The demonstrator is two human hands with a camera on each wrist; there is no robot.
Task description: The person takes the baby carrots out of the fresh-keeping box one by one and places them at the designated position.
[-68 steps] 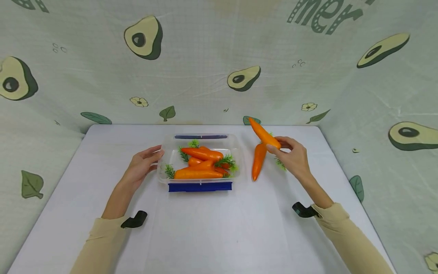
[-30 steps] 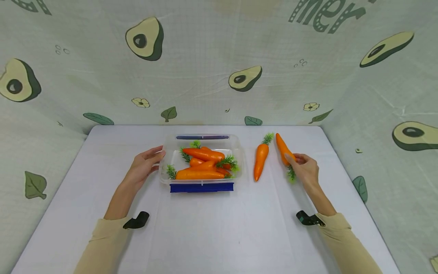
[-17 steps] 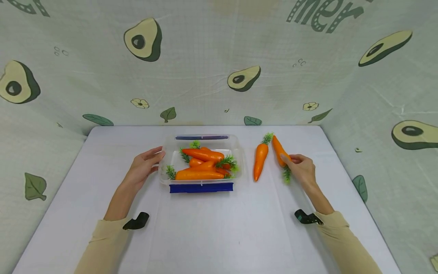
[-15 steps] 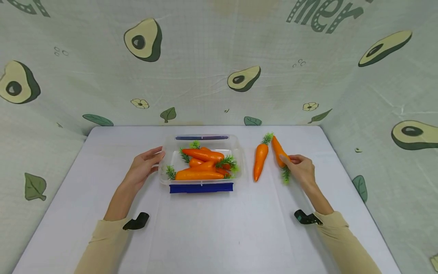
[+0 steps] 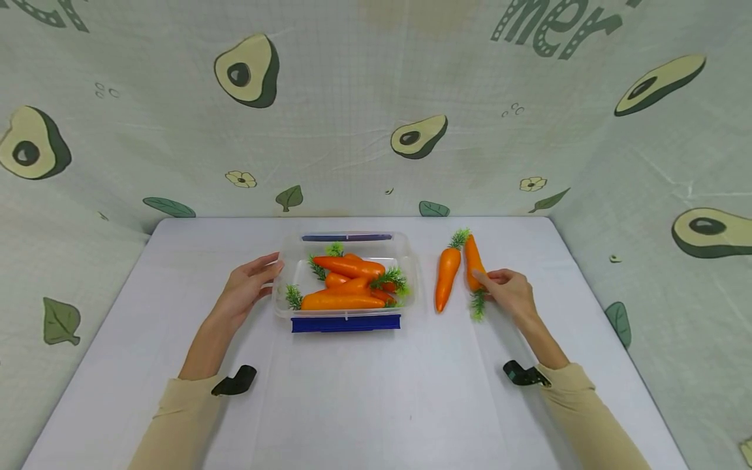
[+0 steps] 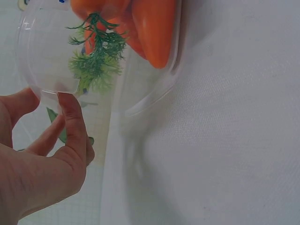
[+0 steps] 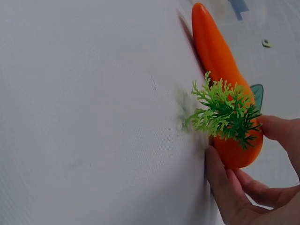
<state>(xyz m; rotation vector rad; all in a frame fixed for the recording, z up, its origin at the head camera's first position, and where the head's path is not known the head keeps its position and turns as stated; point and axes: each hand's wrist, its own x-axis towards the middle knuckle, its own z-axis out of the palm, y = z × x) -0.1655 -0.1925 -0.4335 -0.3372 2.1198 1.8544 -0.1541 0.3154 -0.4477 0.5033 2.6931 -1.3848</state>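
Observation:
My left hand [image 5: 247, 287] pinches the left rim of a clear plastic food container [image 5: 346, 312] between thumb and fingers. Inside lie several orange toy carrots [image 5: 343, 299] with green plastic tops, stacked across each other. In the left wrist view, the fingertips meet the container's corner [image 6: 61, 86]. My right hand [image 5: 512, 294] holds another carrot [image 5: 473, 261] by its thick end, green top toward me, tip pointing away. In the right wrist view, thumb and fingers lie on either side of that carrot [image 7: 218, 56], low at the table. A loose carrot [image 5: 448, 277] lies just left of it, pointing the opposite way.
Blue locking flaps [image 5: 345, 323] stick out from the container's near and far sides. White cloth covers the table [image 5: 376, 405]. A patterned fabric backdrop [image 5: 341, 98] rises behind the table and along both sides.
My right hand has brought its carrot down to the table on the right, then shifted it left beside the loose carrot, turning it straighter. The left hand stays at the container.

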